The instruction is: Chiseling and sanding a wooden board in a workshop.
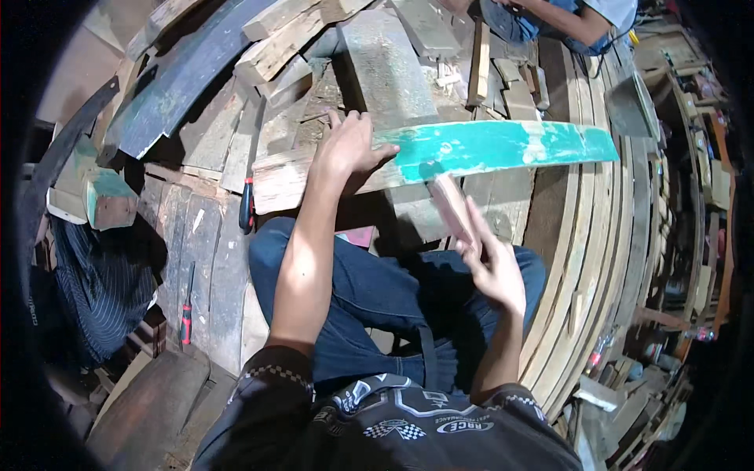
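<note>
A long board [463, 145], with flaking turquoise paint on its right part and bare pale wood on its left, lies crosswise in front of my knees. My left hand [349, 145] grips it near the paint's left end, fingers at the far edge and thumb stretched along the face. Closed in my right hand [496, 265] is a tool with a pale wooden handle [454, 208]. Its dark, rounded end is at the board's near edge; whether it touches cannot be made out, and the tool's exact kind is unclear.
A red-and-black screwdriver [187, 314] lies on planks at left; another red-and-black handle [247, 206] sits by the board's left end. Scrap wood [283, 39] is piled ahead. Long timber strips [585, 235] run along the right. Another person's arm [561, 20] shows at far right.
</note>
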Tool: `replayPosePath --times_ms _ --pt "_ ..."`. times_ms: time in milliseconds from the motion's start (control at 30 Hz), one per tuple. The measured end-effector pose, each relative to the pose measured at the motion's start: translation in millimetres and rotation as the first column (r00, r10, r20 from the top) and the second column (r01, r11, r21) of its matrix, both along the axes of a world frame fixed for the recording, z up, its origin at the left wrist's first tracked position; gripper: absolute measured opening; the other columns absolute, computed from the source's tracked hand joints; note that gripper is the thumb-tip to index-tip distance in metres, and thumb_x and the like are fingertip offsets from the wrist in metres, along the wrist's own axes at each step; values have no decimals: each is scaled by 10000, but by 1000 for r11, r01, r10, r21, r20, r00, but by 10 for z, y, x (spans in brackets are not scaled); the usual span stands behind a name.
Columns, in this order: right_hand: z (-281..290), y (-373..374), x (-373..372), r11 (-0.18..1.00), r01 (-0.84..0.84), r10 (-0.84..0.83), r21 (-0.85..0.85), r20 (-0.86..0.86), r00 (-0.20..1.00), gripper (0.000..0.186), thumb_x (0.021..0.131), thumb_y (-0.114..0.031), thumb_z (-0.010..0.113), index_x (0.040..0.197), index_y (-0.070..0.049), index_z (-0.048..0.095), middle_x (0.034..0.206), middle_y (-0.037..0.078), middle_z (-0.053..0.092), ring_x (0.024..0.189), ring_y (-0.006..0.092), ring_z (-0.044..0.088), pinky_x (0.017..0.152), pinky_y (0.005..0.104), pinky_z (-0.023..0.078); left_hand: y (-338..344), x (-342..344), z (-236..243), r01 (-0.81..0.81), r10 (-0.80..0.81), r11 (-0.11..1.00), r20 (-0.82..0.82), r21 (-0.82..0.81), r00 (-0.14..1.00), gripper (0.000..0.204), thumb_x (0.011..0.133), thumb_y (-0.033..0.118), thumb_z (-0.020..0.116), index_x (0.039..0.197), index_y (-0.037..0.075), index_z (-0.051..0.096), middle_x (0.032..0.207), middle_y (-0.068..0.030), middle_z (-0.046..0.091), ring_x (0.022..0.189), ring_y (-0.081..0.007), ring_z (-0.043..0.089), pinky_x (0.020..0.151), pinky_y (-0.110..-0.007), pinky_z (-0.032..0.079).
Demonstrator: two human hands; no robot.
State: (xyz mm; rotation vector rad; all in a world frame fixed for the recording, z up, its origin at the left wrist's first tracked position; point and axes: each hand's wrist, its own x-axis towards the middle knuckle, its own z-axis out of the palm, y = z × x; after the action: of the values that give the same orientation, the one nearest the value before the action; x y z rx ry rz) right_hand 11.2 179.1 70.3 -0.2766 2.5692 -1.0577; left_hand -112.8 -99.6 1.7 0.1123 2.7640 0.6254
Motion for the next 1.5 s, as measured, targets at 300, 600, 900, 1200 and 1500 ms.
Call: replayPosePath --times_ms 300,600,900,1200,1500 --pt "-555 -24 -241 954 174 -192 -243 -52 980 643 952 -186 585 1533 -154 310 1343 247 560 1232 344 561 967 404 479 106 -5 -74 -97 97 995 -22 -21 995 781 799 599 696 1174 -63 521 1235 -297 566 1243 -538 429 1069 -576 355" --pt "-695 20 -257 964 171 -194 -202 -100 976 657 943 -205 601 1533 -166 314 1050 242 694 886 317 724 750 359 540 -30 17 -82 -67 66 997 -34 -30 997 804 754 646 712 1128 -43 535 1211 -310 581 1154 -504 518 1015 -553 385" --pt "-686 13 -258 955 133 -162 -264 -90 983 660 941 -198 608 1530 -155 313 1163 266 647 1069 387 644 804 382 537 -22 5 12 -46 44 998 72 33 996 874 686 560 805 1195 -65 469 1296 -366 496 1288 -594 367 1067 -586 371" --pt "-756 7 -242 959 139 -161 -246 -73 984 654 944 -216 607 1530 -166 321 871 274 666 509 275 581 550 356 471 10 21 -3 -67 67 998 41 7 997 925 668 586 805 1224 -68 461 1306 -370 488 1265 -609 384 1030 -606 412" --pt "-775 -22 -240 966 125 -150 -226 -98 984 661 936 -197 613 1530 -167 324 903 276 672 489 231 553 541 337 471 92 23 -43 -82 82 997 -21 12 996 972 646 635 801 1182 -107 477 1235 -405 518 1257 -629 378 1076 -587 355"
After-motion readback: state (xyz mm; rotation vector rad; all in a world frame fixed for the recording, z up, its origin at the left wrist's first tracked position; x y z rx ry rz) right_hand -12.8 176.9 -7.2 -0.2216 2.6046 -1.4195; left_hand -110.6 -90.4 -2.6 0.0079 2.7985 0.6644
